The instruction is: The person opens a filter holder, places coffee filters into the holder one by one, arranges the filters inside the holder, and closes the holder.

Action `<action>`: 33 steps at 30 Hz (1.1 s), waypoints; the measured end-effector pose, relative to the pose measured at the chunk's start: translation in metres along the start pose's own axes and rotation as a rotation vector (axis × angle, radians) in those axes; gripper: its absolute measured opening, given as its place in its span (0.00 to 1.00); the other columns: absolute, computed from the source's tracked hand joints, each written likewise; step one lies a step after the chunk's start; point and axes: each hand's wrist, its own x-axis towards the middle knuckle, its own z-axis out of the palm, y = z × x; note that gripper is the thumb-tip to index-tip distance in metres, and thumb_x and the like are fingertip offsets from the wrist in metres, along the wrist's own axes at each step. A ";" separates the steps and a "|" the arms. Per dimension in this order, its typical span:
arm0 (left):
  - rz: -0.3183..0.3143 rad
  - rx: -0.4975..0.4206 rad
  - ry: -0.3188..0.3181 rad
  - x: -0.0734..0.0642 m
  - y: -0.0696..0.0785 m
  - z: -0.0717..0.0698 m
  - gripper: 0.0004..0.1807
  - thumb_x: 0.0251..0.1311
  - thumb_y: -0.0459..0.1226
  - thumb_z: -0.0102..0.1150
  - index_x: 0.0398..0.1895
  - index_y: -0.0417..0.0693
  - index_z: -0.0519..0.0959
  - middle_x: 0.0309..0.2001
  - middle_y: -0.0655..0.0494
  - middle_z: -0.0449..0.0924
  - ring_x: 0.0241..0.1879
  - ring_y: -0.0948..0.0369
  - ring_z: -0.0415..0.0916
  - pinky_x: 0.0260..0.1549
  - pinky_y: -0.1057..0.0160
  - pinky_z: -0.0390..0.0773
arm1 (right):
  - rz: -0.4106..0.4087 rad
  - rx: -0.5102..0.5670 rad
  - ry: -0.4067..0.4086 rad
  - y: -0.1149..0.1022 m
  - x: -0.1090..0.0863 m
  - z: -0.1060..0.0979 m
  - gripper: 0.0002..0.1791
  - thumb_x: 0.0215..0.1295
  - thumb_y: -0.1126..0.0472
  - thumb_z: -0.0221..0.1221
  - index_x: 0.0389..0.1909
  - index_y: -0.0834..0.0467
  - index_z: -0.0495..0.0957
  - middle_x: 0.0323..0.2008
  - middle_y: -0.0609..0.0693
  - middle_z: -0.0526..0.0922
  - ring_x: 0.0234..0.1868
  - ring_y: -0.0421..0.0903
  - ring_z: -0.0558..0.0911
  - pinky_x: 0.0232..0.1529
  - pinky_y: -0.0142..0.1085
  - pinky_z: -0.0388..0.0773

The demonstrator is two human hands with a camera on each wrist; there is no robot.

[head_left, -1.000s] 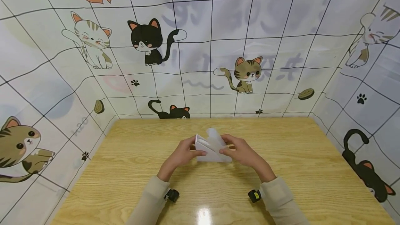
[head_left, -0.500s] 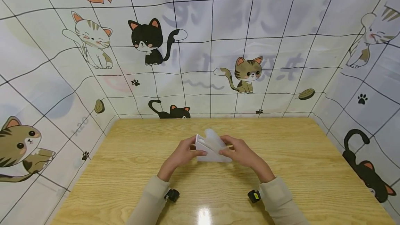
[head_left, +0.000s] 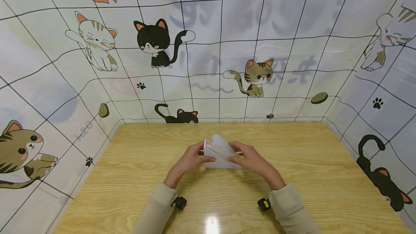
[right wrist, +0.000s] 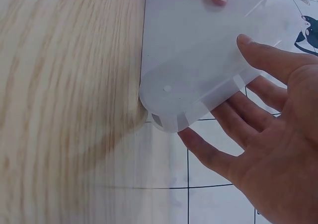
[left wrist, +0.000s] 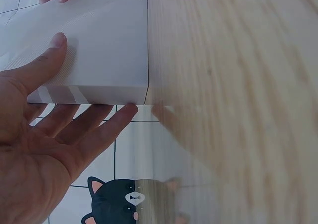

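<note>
A slim white box (head_left: 218,163) stands on the tabletop in the middle of the head view. Its translucent cover (head_left: 222,146) is tilted up, with the rounded end above the box and the open left end showing beneath. My left hand (head_left: 192,158) grips the box's left end, thumb on the near face and fingers along the far side. At the other end, my right hand (head_left: 251,157) holds the cover between thumb and fingers. In the right wrist view the cover's rounded corner (right wrist: 164,105) with a small pivot dot lies low against the table.
The light wooden table (head_left: 136,176) reaches back to a white gridded cloth (head_left: 208,28) printed with cartoon cats, which also rises at both sides. A small black camera (head_left: 179,203) sits at the left wrist, another camera (head_left: 264,204) at the right.
The cover has swung slightly left and down toward the box, with my right hand shifting a little along with it. My left hand and the box stay in place.
</note>
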 end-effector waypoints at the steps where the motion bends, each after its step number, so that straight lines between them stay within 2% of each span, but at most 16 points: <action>1: -0.001 0.000 -0.001 0.000 0.000 0.000 0.25 0.64 0.30 0.68 0.65 0.43 0.77 0.55 0.42 0.84 0.54 0.43 0.85 0.50 0.51 0.87 | -0.001 0.002 -0.001 0.000 0.000 0.000 0.26 0.73 0.54 0.64 0.68 0.57 0.74 0.61 0.56 0.82 0.62 0.58 0.81 0.61 0.59 0.79; 12: 0.003 0.001 -0.010 0.000 0.003 0.000 0.27 0.64 0.30 0.69 0.67 0.43 0.76 0.56 0.42 0.84 0.53 0.44 0.85 0.49 0.52 0.87 | -0.007 -0.004 -0.018 0.002 0.000 0.002 0.26 0.73 0.54 0.64 0.68 0.56 0.74 0.62 0.57 0.82 0.62 0.58 0.81 0.60 0.58 0.80; 21: -0.013 0.011 -0.015 0.011 -0.031 0.005 0.28 0.64 0.31 0.69 0.68 0.46 0.75 0.56 0.43 0.83 0.53 0.44 0.86 0.48 0.52 0.88 | -0.009 -0.039 -0.045 0.000 -0.001 0.003 0.25 0.73 0.56 0.64 0.68 0.56 0.74 0.60 0.56 0.83 0.59 0.56 0.82 0.57 0.55 0.82; 27: -0.004 0.006 -0.016 0.011 -0.033 0.003 0.28 0.63 0.35 0.71 0.67 0.52 0.76 0.56 0.48 0.84 0.53 0.48 0.86 0.49 0.53 0.87 | -0.006 -0.046 -0.047 0.002 0.000 0.003 0.25 0.73 0.56 0.64 0.67 0.55 0.75 0.59 0.55 0.84 0.59 0.55 0.82 0.56 0.55 0.82; 33: -0.026 0.009 -0.019 0.011 -0.031 0.003 0.27 0.63 0.37 0.71 0.66 0.53 0.77 0.56 0.49 0.84 0.53 0.49 0.86 0.48 0.55 0.87 | 0.015 -0.044 -0.054 0.001 -0.001 0.002 0.25 0.73 0.55 0.64 0.67 0.55 0.74 0.59 0.55 0.84 0.60 0.56 0.82 0.58 0.56 0.81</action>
